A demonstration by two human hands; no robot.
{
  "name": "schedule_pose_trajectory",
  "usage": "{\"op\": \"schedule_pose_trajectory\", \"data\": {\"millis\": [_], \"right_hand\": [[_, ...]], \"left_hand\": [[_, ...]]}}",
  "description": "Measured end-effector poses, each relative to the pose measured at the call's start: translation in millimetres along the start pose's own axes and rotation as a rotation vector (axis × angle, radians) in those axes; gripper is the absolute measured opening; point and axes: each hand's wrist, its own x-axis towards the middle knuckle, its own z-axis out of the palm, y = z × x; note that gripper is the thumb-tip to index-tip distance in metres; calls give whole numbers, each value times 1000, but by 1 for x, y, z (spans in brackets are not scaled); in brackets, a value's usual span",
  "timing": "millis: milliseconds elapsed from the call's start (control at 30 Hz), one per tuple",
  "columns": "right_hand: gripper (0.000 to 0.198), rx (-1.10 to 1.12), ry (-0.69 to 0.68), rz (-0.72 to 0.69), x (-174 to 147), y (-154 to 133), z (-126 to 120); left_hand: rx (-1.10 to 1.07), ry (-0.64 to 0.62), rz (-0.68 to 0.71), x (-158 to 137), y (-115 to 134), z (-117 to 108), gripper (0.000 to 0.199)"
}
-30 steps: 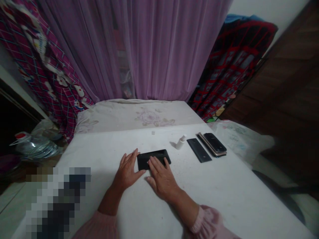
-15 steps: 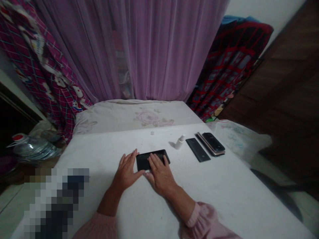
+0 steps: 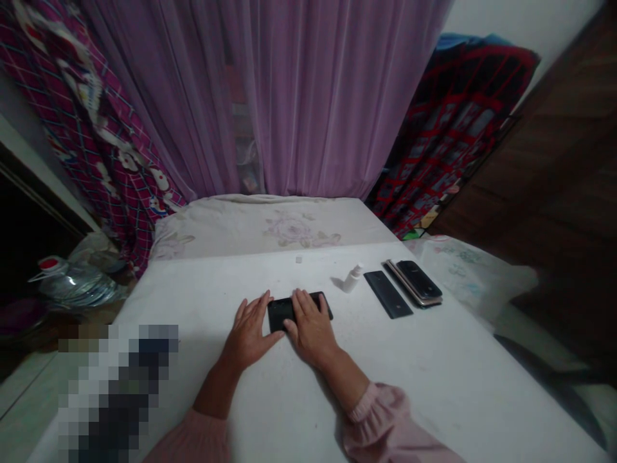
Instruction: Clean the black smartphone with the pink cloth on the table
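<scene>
A black phone lies flat on the white table in front of me. My left hand rests flat at the phone's left end, fingers spread, thumb under its near edge. My right hand lies palm down across the middle of the phone, covering much of its screen, fingers stretched out. Neither hand lifts the phone; both press or steady it on the table.
To the right stand a small white spray bottle, a dark phone and a stack of phones. A tiny white piece lies further back. A pale cushion and purple curtain are behind; a water jug sits left.
My right hand has slid forward over the phone, from its near edge to across its middle. My left hand stays at the left end. The view shifted slightly.
</scene>
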Motion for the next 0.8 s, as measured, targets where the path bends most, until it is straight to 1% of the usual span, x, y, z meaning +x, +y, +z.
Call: {"op": "schedule_pose_trajectory", "data": {"millis": [67,133,167,267,333,433,533,600,667,800], "right_hand": [[57,23,-7,-72,-9,-5,0],[56,24,-14,-77,-19,3,-3],[55,15,-19,-52,-21,10,-5],[53,-30,-32,88,-18,33,-8],[53,-51,-36,157,-10,40,-8],[52,-43,-6,176,1,26,-4],[53,-4,26,101,3,3,0],[53,10,25,44,2,-2,2],[52,-2,27,51,1,4,1],[50,-56,17,150,-1,36,-1]], "left_hand": [[3,9,7,0,0,0,87],[5,21,7,0,0,1,86],[5,25,7,0,0,1,85],[5,23,6,0,0,1,85],[6,20,5,0,-1,2,85],[15,26,1,0,-1,2,86],[14,34,-1,0,-1,1,88],[5,33,-4,1,0,0,90],[-5,28,-9,1,1,-1,91],[-22,11,-16,1,3,-3,93]]}}
